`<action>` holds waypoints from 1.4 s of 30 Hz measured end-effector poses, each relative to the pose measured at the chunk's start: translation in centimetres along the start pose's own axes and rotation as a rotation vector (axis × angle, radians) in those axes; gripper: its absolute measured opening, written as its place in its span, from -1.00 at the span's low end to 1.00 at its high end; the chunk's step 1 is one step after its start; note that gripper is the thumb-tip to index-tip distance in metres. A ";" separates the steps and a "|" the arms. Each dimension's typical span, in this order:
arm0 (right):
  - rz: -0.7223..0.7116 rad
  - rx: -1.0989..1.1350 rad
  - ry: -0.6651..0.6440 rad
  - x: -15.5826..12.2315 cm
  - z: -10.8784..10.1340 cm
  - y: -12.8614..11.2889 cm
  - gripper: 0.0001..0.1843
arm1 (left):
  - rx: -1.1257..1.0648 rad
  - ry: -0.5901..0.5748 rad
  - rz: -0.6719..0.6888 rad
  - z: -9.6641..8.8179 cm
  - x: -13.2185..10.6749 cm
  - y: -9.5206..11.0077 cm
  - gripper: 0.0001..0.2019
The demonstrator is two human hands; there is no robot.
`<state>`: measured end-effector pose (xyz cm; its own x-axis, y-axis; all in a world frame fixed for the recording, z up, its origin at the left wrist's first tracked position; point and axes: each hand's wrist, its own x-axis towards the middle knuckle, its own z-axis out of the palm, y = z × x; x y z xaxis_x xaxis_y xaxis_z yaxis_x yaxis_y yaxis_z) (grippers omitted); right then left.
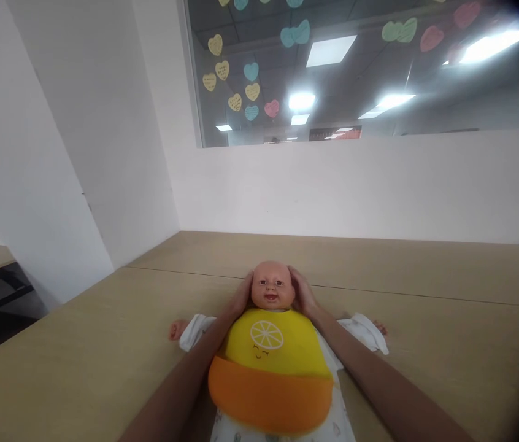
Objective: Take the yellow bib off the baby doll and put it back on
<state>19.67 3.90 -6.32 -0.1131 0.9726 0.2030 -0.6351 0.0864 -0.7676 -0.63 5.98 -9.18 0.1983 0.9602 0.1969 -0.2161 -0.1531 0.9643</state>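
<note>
At the bottom edge of the frame, two bare forearms come in from the lower left and lower right and run up toward the middle, one on each side of a baby doll (pixel 272 344) lying on its back on the worktop (pixel 80 356). Between the forearms, low in the frame, sits the orange pocket of a bib (pixel 271 362) spread over the doll's chest; its upper part is yellow with a white lemon slice and a small smiling face drawn on it. Under the bib shows a white printed garment, and the doll's white sleeves stretch out to either side, a small pink fist at each end. Just above the bib, the left hand (pixel 241 294) cups the left side of the doll's head and the right hand (pixel 302 291) cups the right side, both open-palmed and pressed against it, fingers curving round toward the back. That head is bald, face up toward the camera. Beyond it the light wooden worktop runs to a white wall (pixel 333 190), and in the upper part of the frame a window (pixel 425 110) carries paper hearts (pixel 236 86) in yellow, blue, pink and green.
</note>
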 end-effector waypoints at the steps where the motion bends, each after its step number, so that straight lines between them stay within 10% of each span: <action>1: 0.064 0.040 -0.015 -0.2 0.3 -0.2 -0.69 | -0.007 0.001 -0.013 0.2 -0.1 0.2 -0.42; 11: 0.373 0.215 -0.068 -1.7 1.7 -1.7 -0.42 | -0.176 -0.069 -0.024 1.1 -0.5 1.5 -0.56; 24: 0.519 0.249 -0.242 -1.8 0.9 -1.7 -0.24 | 0.266 0.200 0.086 2.2 -3.1 5.2 -0.69; 34: 0.396 0.269 -0.145 -1.9 1.8 -2.0 -0.51 | -0.410 0.122 -0.096 0.2 -0.4 3.8 -0.84; 42: 0.377 0.222 -0.235 -1.5 1.1 -1.3 -0.42 | -0.617 0.007 -0.172 -0.5 -1.4 7.2 -0.42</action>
<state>19.86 2.12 -4.92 -0.5194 0.8500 0.0876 -0.6611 -0.3347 -0.6715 -2.91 3.67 -2.62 0.2735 0.9608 0.0450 -0.6927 0.1644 0.7022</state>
